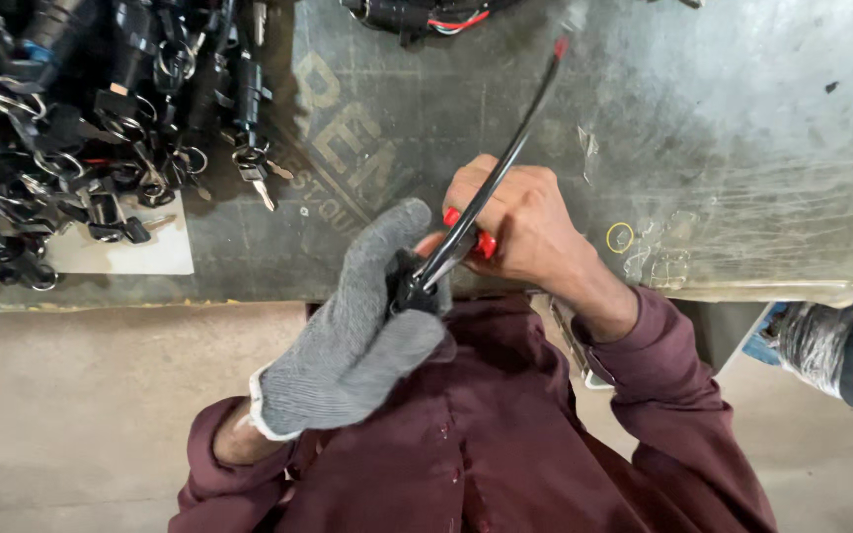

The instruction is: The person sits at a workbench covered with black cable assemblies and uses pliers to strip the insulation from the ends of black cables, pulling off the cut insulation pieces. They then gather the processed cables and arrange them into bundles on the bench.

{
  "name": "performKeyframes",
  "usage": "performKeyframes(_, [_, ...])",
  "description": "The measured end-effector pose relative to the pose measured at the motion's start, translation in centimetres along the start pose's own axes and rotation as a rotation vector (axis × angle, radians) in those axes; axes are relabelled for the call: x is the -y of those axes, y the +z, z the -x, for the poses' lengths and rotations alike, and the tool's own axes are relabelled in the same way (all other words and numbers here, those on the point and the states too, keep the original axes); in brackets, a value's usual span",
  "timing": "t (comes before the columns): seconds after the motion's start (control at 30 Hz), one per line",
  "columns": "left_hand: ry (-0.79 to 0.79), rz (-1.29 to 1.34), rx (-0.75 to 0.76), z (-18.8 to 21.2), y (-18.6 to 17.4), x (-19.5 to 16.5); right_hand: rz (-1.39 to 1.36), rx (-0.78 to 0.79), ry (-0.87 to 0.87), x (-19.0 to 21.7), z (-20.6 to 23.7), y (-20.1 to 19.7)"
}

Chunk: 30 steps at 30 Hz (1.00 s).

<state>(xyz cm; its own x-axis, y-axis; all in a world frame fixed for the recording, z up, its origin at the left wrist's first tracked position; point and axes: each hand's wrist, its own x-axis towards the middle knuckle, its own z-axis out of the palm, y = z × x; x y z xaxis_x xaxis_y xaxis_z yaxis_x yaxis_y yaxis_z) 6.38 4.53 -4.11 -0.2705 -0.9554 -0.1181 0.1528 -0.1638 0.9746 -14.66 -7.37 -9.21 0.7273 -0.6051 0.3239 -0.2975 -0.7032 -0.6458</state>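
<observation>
Grey-gloved left hand (pixel 357 341) clenches a small black part (pixel 415 288); right hand (pixel 515 222) grasps pliers (pixel 491 188) engaged on it; work in progress, pile of keyed parts (pixel 101 128) remains.

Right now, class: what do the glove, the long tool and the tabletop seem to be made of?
Glove on the left hand: grey knitted fabric, matt, with a visible weave. Long tool in the right hand: dark, glossy shaft with bright glints, likely metal; red parts look like plastic. Tabletop: grey sheet, scratched, dull sheen, probably metal.
</observation>
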Motion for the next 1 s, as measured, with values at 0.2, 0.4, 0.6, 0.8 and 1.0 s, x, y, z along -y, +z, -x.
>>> performKeyframes(0.2, [0.058,-0.506,-0.171,-0.6,0.8,1.6,0.045,-0.002,0.192,1.4,1.4,0.6])
performKeyframes(0.4, [0.171,-0.593,-0.196,-0.6,1.4,2.5,-0.188,-0.105,0.15,2.5,1.7,1.1])
performKeyframes(0.6, [0.239,-0.754,-0.213,-0.3,1.7,2.6,0.098,-0.043,0.279,3.0,2.4,0.5])
performKeyframes(0.8, [0.216,-1.187,-0.308,-0.2,2.2,2.2,0.303,0.06,0.463,4.0,3.5,0.7])
performKeyframes(1.0, [0.3,-1.299,-0.315,-0.3,1.9,2.7,0.117,-0.031,0.489,4.2,4.7,2.4])
